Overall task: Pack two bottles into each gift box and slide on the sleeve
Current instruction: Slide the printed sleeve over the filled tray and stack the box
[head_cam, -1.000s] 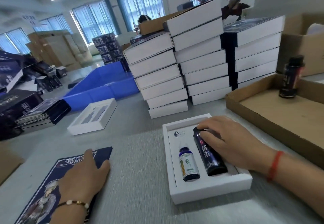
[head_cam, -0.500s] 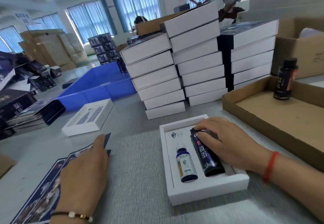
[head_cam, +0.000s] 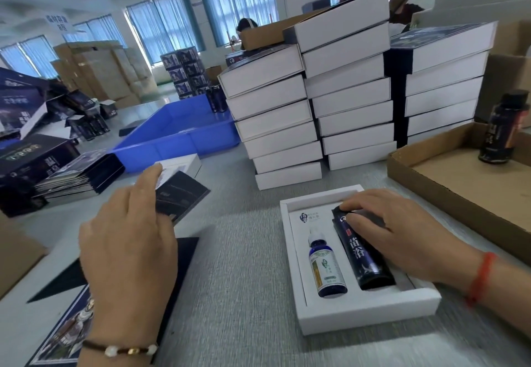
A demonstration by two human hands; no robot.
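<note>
The right hand (head_cam: 402, 231) lies palm down over the upper part of the dark bottle (head_cam: 363, 254), fingers lightly bent and pressing on its cap end, not wrapped round it; that bottle lies in the right slot of the open white gift box (head_cam: 370, 316) on the grey table (head_cam: 235, 295); just beside it, in the left slot, lies the small blue bottle (head_cam: 326, 270), cap away from the person; the right side of the tray is hidden under the hand and wrist. The left hand (head_cam: 129, 251) is raised to the left of the box, well apart from it, holding a dark printed sleeve (head_cam: 179, 197) that is lifted and tilted; the grip is hidden by the back of the hand, though the forefinger lies straight along the sleeve's far edge; more dark sleeves (head_cam: 60, 335) lie flat beneath the wrist, cut off by the picture's lower edge. Behind the box stand stacks of white boxes (head_cam: 350, 108); another dark bottle (head_cam: 500, 131) stands upright in a cardboard tray (head_cam: 459, 194) at right; a blue bin (head_cam: 172, 136) lies further left.
</note>
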